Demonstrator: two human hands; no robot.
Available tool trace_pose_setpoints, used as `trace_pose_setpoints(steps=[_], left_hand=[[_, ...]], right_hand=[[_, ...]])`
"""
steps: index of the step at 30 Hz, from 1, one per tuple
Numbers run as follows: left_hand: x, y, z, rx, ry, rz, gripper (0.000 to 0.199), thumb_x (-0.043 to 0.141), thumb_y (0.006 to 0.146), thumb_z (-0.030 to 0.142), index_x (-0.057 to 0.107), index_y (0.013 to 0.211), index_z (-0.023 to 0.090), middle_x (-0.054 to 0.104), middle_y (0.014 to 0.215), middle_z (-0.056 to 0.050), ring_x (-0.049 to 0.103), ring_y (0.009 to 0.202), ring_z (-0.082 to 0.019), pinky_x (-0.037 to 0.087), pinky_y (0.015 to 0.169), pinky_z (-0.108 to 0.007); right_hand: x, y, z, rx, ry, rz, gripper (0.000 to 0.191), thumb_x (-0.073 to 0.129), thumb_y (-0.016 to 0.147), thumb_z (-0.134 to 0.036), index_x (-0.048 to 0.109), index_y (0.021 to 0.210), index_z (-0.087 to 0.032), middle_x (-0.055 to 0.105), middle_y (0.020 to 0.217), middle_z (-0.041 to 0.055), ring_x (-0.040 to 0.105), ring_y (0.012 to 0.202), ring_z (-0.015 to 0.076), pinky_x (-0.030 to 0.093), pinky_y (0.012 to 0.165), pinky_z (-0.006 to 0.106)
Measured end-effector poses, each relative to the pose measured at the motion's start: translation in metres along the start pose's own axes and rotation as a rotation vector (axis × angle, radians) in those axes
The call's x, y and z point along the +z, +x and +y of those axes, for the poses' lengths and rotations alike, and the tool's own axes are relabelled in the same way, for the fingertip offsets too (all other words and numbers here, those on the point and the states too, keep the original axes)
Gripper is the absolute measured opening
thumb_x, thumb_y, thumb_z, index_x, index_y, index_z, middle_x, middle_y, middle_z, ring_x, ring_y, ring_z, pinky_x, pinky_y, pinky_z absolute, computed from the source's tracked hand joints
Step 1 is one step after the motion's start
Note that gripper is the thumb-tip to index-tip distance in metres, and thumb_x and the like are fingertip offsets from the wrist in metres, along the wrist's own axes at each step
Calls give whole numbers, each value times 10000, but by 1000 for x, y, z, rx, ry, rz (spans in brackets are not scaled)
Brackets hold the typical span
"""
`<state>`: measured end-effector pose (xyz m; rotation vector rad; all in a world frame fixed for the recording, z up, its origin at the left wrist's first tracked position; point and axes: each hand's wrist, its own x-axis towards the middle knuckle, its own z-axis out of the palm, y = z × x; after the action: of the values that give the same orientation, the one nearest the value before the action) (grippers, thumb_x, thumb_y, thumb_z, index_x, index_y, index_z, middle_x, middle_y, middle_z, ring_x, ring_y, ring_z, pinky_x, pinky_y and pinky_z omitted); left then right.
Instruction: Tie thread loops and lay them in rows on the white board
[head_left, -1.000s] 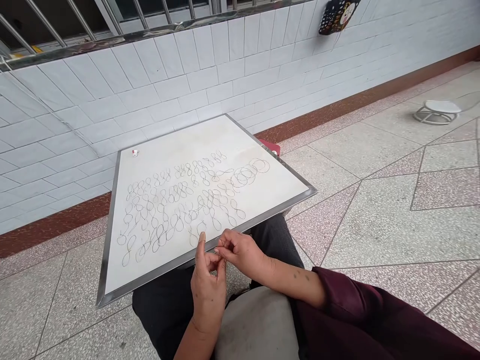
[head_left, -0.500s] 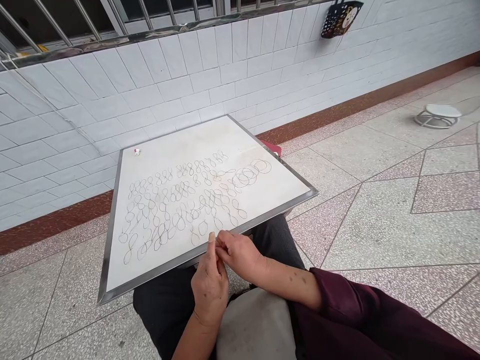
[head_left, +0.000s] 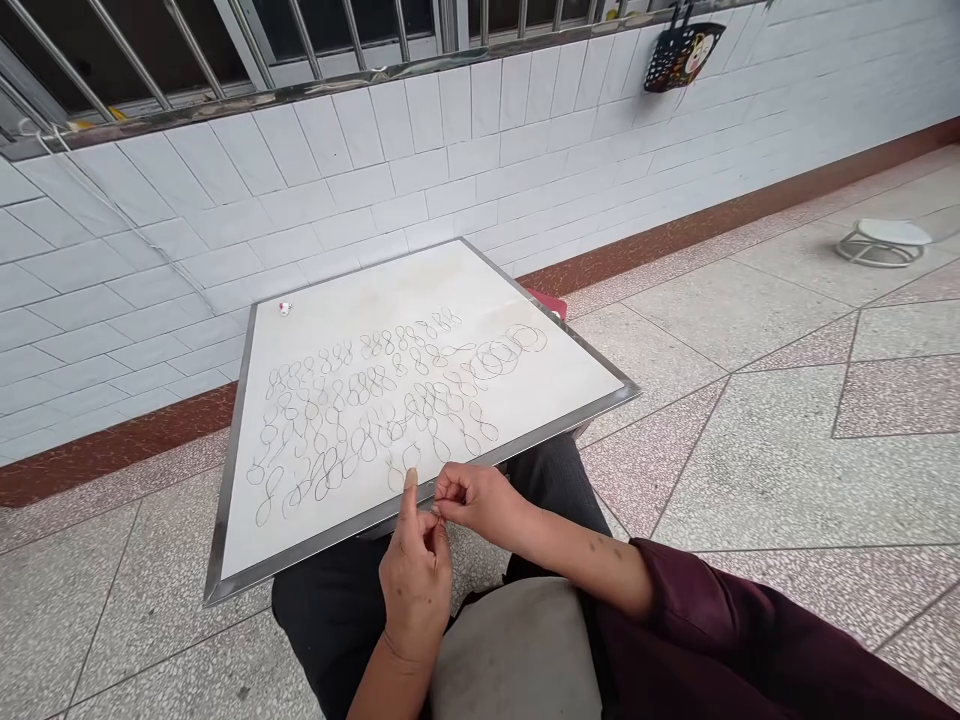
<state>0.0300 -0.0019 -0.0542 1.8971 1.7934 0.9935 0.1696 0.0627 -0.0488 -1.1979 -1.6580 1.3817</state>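
My left hand (head_left: 416,575) is just off the near edge of the white board (head_left: 337,285), its index finger stretched up and its other fingers bent in a pinch. Fingertip to fingertip with it, my right hand (head_left: 480,505) also pinches, above my lap. Whatever lies between the fingertips is too small to name. On the board lie several thin dark wire-like loops, many twisted into figure eights (head_left: 480,425). Rounder loops (head_left: 499,357) overlap towards the board's right side.
A metal rim (head_left: 330,533) edges the board. Near its far left corner sits a small white and red object (head_left: 285,309). A tiled wall (head_left: 360,200) stands behind, with a black basket (head_left: 681,58) hanging on it. A low white stool (head_left: 885,242) stands on the floor at right.
My left index finger has lifted and swung leftwards, away from my right hand. The fingertips of both hands still meet. The whole view has shifted slightly.
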Motion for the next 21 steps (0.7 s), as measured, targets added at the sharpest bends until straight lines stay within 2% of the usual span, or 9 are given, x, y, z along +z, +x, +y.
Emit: trace_pose_setpoints(steps=[4,6,8,11,13,18,21], left_hand=[[4,-2,-6,93,19,51,618,434,955,231,260,1548,212,637,737,6,597,652,-183,454,604,-287],[4,-2,-6,39,-63,34,615,454,950,238,284,1540,214,618,718,10,578,644,-182,453,627,-301],[4,-2,-6,-101,-261,-1,641,495,936,264,278,1537,208,582,671,32,544,603,-172,448,622,-302],[3,-1,-6,-333,-645,-64,714,575,886,284,259,1518,181,533,624,69,490,541,-147,429,573,-278],[2,-2,-7,-401,-780,-76,754,613,847,275,258,1503,171,536,626,76,473,530,-136,416,556,-264],[3,-5,-6,-397,-793,-34,783,658,817,316,286,1489,163,516,578,91,453,520,-132,380,532,-247],[3,-5,-6,-462,-860,-54,779,681,791,311,316,1466,177,533,578,89,455,500,-124,358,510,-238]], right_hand=[[5,-5,-5,-64,-177,37,115,633,799,-94,581,767,-192,588,689,-41,510,632,104,375,579,214],[7,-6,-2,-128,-257,66,127,616,802,-77,573,770,-192,597,727,-28,525,669,117,375,601,223],[11,-6,3,-196,-296,83,138,604,802,-63,569,771,-192,594,750,-20,531,694,125,377,619,231],[15,-4,13,-198,-185,44,152,606,787,-45,575,783,-193,590,746,-26,543,689,121,392,623,227],[16,-2,18,-168,-69,2,157,607,774,-36,582,784,-191,588,735,-31,546,668,113,401,613,221],[19,0,24,-165,82,-72,162,599,781,-60,643,855,-197,559,701,-38,514,599,97,394,565,212],[23,0,28,-208,111,-31,150,615,768,-83,667,844,-202,557,734,-25,509,618,99,398,568,216]])
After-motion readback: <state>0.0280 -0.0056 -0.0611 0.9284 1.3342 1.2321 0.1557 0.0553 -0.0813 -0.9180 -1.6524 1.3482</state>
